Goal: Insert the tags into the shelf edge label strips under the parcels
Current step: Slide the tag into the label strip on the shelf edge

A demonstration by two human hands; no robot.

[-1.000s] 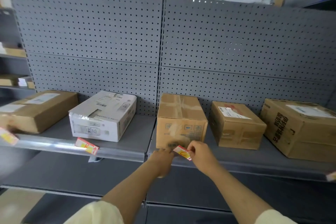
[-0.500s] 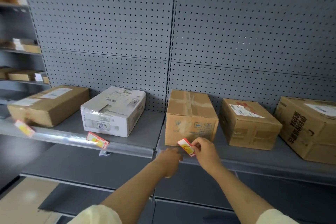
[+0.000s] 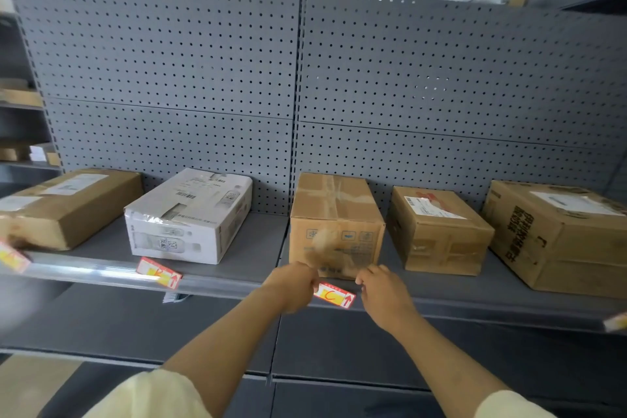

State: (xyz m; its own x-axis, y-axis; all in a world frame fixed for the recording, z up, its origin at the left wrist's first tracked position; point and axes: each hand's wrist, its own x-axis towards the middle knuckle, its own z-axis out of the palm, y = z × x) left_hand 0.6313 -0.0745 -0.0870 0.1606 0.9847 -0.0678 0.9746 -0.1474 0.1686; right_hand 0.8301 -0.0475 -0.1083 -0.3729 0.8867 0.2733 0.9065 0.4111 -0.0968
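Observation:
A red, white and yellow tag [image 3: 334,295] lies flat against the shelf edge label strip [image 3: 475,312], right below the middle brown parcel [image 3: 336,227]. My left hand [image 3: 293,287] pinches the tag's left end and my right hand [image 3: 383,292] touches its right end. Another tag [image 3: 158,273] sits tilted in the clear strip [image 3: 84,270] under the white parcel [image 3: 190,217]. A third tag [image 3: 12,258] shows at the far left under a flat brown parcel [image 3: 64,205]. A fourth tag [image 3: 615,322] peeks in at the right edge.
Two more brown parcels [image 3: 437,231] [image 3: 559,231] stand on the right part of the shelf. A grey pegboard back panel [image 3: 305,95] rises behind. A lower grey shelf [image 3: 135,326] lies beneath. Side shelving with boxes [image 3: 20,97] is at the left.
The tag has gone from held tilted in front of the middle parcel down to lying flat along the strip. My hands have spread to its two ends.

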